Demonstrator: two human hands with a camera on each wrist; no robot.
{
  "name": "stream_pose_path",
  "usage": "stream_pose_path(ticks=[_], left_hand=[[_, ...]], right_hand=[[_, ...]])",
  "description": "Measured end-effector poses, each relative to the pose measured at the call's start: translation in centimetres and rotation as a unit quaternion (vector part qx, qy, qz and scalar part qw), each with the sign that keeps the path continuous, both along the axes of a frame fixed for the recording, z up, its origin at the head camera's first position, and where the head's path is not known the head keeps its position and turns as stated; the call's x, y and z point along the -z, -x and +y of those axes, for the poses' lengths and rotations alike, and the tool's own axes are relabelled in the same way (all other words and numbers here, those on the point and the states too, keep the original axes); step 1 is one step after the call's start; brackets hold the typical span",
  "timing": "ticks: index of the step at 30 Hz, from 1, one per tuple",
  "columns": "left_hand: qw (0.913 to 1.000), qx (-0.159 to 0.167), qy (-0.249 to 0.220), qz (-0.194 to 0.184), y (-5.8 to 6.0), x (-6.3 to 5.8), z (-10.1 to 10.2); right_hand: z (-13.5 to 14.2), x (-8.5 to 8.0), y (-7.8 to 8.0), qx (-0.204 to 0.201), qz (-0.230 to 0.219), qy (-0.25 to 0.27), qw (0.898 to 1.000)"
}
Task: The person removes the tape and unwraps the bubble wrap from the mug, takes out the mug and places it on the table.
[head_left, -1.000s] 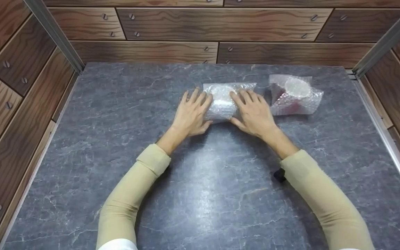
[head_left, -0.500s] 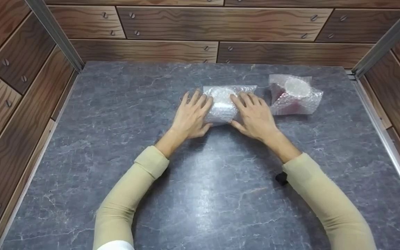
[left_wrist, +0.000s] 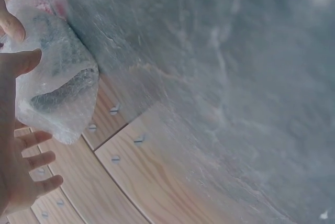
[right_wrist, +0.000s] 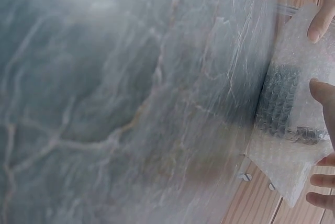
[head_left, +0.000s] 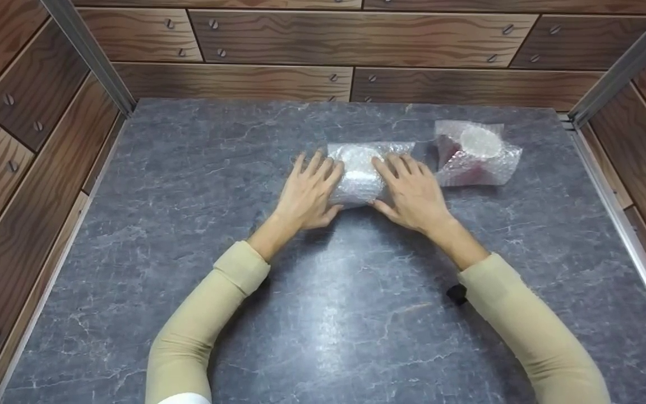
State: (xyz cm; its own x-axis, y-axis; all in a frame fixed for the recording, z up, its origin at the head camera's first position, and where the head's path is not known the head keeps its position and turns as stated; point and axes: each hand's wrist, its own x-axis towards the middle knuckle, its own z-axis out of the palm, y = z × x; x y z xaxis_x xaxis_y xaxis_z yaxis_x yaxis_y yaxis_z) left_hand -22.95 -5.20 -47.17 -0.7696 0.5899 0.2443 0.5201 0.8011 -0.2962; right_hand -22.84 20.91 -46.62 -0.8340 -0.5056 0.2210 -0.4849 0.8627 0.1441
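A clear bubble-wrap package (head_left: 359,177) lies on the dark marbled tabletop, between my two hands. My left hand (head_left: 307,193) rests along its left side, fingers fairly straight and spread, thumb at the near edge. On the opposite side, my right hand (head_left: 415,196) touches it with extended fingers, its thumb at the near corner. Something dark shows through the bubble wrap (right_wrist: 280,93) in the right wrist view. From the left wrist, a loose fold opens at one end of the wrap (left_wrist: 57,46). The wrapped thing itself is blurred by the plastic.
Right of my right hand lies a second bubble-wrapped package (head_left: 477,160), reddish inside with a pale round top. Wood-patterned panels (head_left: 278,36) enclose the back and sides of the tabletop (head_left: 323,314). Metal rails (head_left: 631,252) run along the edges.
Both hands have slid the package a short way toward me across the tabletop, keeping contact at its two sides. The second package stays in place.
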Motion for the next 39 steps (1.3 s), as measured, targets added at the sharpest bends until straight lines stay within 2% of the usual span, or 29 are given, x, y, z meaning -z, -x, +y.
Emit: stream_pose_path(ticks=[21, 39], left_hand=[[0.9996, 0.011, 0.003, 0.024, -1.8, 0.2, -0.5], [0.9994, 0.022, -0.007, 0.027, -3.6, 0.4, -0.9]], right_hand=[[0.1, 0.0, -1.6, -0.011, 0.008, -0.013, 1.0], [0.2, 0.1, -3.2, -0.032, 0.026, -0.016, 0.999]])
